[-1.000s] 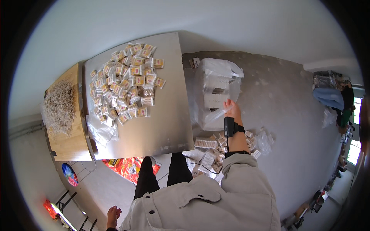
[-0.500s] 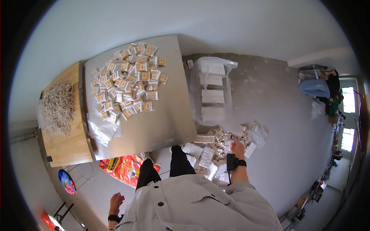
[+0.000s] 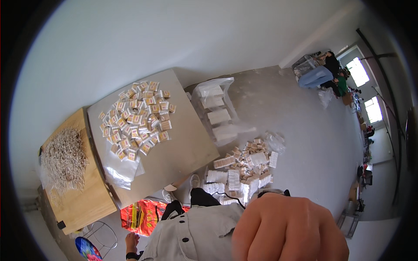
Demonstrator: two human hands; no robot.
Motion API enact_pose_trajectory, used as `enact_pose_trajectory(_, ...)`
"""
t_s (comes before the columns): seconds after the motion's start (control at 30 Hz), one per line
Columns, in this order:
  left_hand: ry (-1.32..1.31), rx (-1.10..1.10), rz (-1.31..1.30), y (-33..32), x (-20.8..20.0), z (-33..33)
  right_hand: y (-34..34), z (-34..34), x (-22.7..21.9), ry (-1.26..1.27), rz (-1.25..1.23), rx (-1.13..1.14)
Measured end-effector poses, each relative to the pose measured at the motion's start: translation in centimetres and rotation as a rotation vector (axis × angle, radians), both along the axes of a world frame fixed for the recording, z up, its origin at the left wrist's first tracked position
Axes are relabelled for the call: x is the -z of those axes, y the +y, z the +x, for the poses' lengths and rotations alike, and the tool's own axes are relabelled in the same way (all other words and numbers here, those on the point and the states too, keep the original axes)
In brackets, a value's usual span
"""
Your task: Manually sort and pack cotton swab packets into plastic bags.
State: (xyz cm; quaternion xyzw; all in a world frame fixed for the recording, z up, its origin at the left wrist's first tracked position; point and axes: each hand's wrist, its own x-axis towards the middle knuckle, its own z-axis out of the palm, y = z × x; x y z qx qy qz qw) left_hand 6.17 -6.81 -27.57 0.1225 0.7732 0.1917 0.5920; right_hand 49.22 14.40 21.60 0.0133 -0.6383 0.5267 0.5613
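The right hand point(image 3: 291, 228), raised well apart from the half-open left hand point(image 3: 132, 239), hides whether it grips anything. Packets point(image 3: 136, 118) lie heaped on the surface point(image 3: 187, 145), probably for easy reach; bundles point(image 3: 234, 179) rest on the floor point(image 3: 313, 143).

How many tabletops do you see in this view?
2: the metal tabletop holding the heap of small packets, and the wooden tabletop on its left, bearing a loose pale pile. Others may be hidden farther back.

A person point(image 3: 332, 64) in blue trousers point(image 3: 314, 78) is near the pale wall point(image 3: 174, 35), bright windows point(image 3: 358, 72) beyond.
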Motion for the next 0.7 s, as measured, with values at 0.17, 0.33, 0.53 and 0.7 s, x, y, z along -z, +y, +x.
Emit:
enact_pose_trajectory(0.17, 0.127, 0.39, 0.16, -0.4, 5.6, -1.7, -2.4, -0.8, -1.0, 0.092, 0.041, -0.097)
enact_pose_trajectory(0.33, 0.423, 0.968, 0.406, -2.9, 9.8, -2.5, -4.2, 0.3, -3.0, 0.032, 0.074, -0.131)
enact_pose_trajectory(0.53, 0.305, 0.705, 0.292, -0.2, 8.2, 0.2, -5.2, 1.1, -3.5, 0.123, 0.016, -0.053)
enact_pose_trajectory(0.7, -0.14, 0.106, 0.144, 5.0, 2.9, 4.7, -5.1, 2.5, -2.4, 0.076, 0.049, -0.05)
